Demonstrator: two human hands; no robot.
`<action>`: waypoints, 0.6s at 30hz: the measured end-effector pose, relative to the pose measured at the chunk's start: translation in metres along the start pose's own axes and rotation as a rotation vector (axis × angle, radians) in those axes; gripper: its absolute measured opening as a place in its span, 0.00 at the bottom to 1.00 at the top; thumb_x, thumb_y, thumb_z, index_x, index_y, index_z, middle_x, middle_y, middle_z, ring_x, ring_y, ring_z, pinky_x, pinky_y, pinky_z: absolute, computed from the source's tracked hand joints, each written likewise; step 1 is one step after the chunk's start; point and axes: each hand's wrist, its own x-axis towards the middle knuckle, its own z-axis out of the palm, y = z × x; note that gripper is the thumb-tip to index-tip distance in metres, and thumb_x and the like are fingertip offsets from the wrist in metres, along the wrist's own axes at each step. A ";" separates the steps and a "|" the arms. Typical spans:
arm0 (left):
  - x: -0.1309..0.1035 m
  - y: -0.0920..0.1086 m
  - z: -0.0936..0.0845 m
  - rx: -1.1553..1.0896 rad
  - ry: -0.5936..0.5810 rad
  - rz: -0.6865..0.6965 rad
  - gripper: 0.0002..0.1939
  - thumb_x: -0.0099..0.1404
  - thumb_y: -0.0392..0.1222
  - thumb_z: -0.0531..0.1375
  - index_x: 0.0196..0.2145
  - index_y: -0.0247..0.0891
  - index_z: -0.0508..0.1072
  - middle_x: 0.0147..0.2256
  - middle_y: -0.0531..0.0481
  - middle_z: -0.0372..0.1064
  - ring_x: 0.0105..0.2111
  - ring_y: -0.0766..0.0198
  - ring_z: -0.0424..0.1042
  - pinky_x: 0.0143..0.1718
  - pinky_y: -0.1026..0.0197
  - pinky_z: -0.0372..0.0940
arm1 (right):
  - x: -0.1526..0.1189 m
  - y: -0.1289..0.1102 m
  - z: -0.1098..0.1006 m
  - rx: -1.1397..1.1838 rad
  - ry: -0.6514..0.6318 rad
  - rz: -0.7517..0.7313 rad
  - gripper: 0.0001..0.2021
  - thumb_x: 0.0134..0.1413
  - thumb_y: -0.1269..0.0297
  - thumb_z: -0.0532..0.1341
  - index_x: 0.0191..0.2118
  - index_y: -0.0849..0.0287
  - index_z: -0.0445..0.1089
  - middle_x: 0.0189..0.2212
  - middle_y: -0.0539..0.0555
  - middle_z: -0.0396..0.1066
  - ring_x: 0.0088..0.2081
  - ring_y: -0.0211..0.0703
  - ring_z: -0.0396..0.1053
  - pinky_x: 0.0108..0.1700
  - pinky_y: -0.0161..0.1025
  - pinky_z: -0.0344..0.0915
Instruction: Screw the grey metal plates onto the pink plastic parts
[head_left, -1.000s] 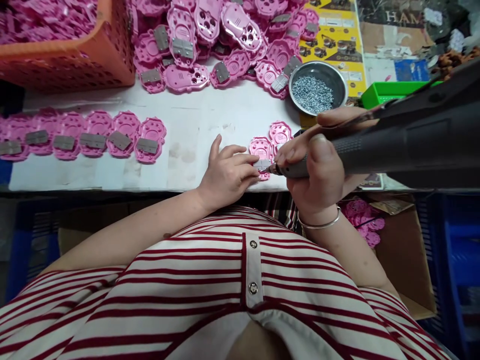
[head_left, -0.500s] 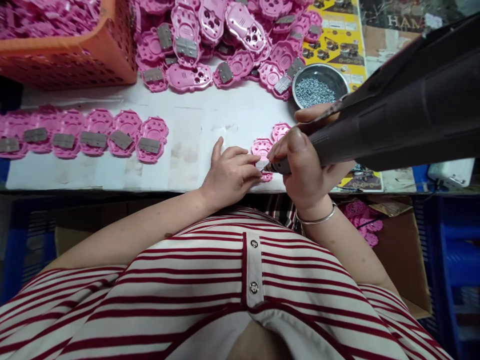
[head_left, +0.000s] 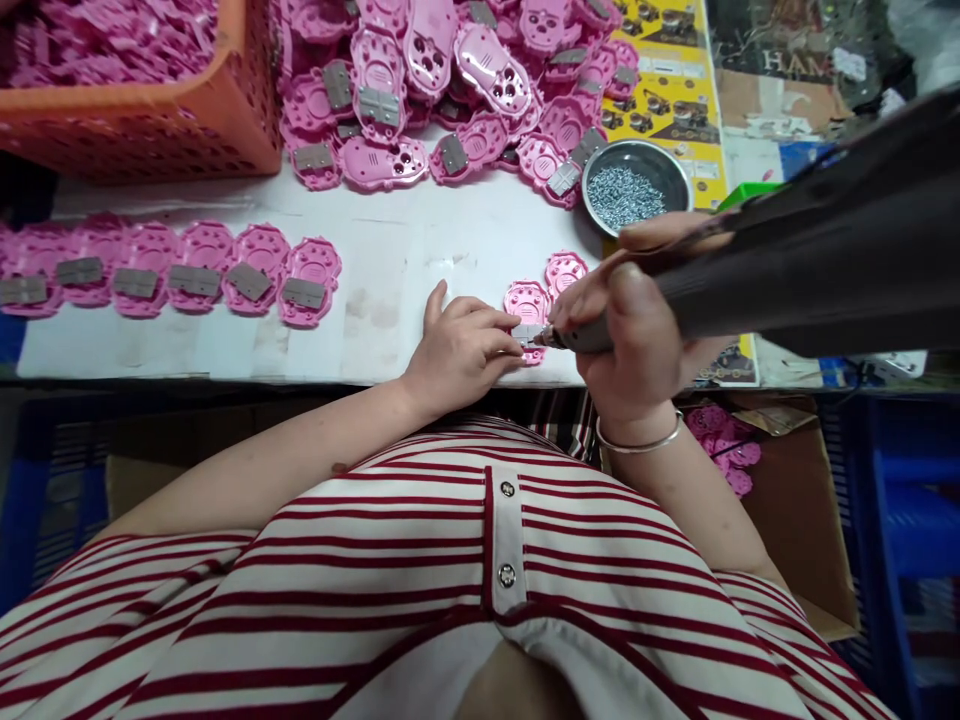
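My right hand [head_left: 637,330] is wrapped round a dark power screwdriver [head_left: 750,270], its tip over the metal plate of a pink plastic shell [head_left: 527,300]. With its fingertips, my left hand [head_left: 465,350] holds the left edge of that same shell against the white work surface. A second pink shell [head_left: 565,270] lies just behind, partly hidden by my right hand. Behind the screwdriver stands a metal bowl [head_left: 591,205] of small screws [head_left: 626,194].
An orange basket [head_left: 247,110] of pink parts stands at the back left. Beside it is a pile of pink shells [head_left: 386,165]. More shells [head_left: 311,275] form a row at the left. Below the table's right side, a cardboard box [head_left: 795,510] holds pink pieces.
The screwdriver and my right hand have shifted slightly right and towards me. My left hand stays on the shell. The whole view has moved a little.
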 end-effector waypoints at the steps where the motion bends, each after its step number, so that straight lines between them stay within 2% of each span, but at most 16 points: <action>1: 0.000 -0.001 0.000 -0.022 0.011 -0.008 0.03 0.63 0.44 0.70 0.32 0.47 0.81 0.45 0.54 0.79 0.50 0.54 0.70 0.68 0.29 0.39 | 0.001 -0.005 0.000 0.051 0.078 -0.045 0.19 0.55 0.39 0.61 0.43 0.47 0.65 0.26 0.46 0.65 0.20 0.34 0.64 0.22 0.36 0.67; 3: 0.001 -0.002 0.000 -0.060 0.034 -0.026 0.04 0.61 0.44 0.71 0.30 0.46 0.80 0.46 0.54 0.79 0.50 0.55 0.70 0.68 0.32 0.40 | 0.004 -0.016 0.003 0.157 0.164 -0.110 0.15 0.55 0.46 0.65 0.42 0.48 0.68 0.22 0.43 0.62 0.16 0.32 0.59 0.17 0.34 0.61; 6: 0.001 -0.004 0.001 -0.108 0.075 -0.010 0.06 0.60 0.42 0.72 0.29 0.44 0.79 0.47 0.53 0.79 0.50 0.56 0.71 0.68 0.37 0.44 | 0.006 -0.027 0.006 0.228 0.146 -0.136 0.11 0.58 0.51 0.64 0.40 0.50 0.69 0.20 0.43 0.59 0.14 0.31 0.56 0.16 0.34 0.59; 12: 0.003 -0.007 -0.001 -0.161 0.103 0.048 0.08 0.58 0.44 0.73 0.28 0.44 0.79 0.48 0.52 0.79 0.49 0.58 0.72 0.63 0.47 0.54 | 0.002 -0.023 0.006 0.248 0.085 -0.110 0.12 0.58 0.50 0.64 0.42 0.48 0.66 0.22 0.44 0.59 0.15 0.31 0.56 0.17 0.35 0.59; 15: 0.004 -0.006 -0.001 -0.173 0.092 0.040 0.08 0.58 0.44 0.73 0.28 0.43 0.78 0.48 0.52 0.78 0.49 0.59 0.73 0.61 0.49 0.55 | 0.001 -0.021 0.006 0.266 0.035 -0.127 0.14 0.58 0.49 0.64 0.45 0.46 0.64 0.24 0.44 0.60 0.15 0.32 0.56 0.19 0.36 0.61; 18: 0.004 -0.006 0.001 -0.177 0.106 0.053 0.09 0.59 0.44 0.73 0.27 0.42 0.77 0.47 0.52 0.78 0.49 0.59 0.73 0.61 0.49 0.54 | 0.002 -0.022 0.007 0.266 0.040 -0.131 0.12 0.59 0.50 0.62 0.44 0.46 0.65 0.24 0.44 0.59 0.15 0.31 0.56 0.18 0.36 0.60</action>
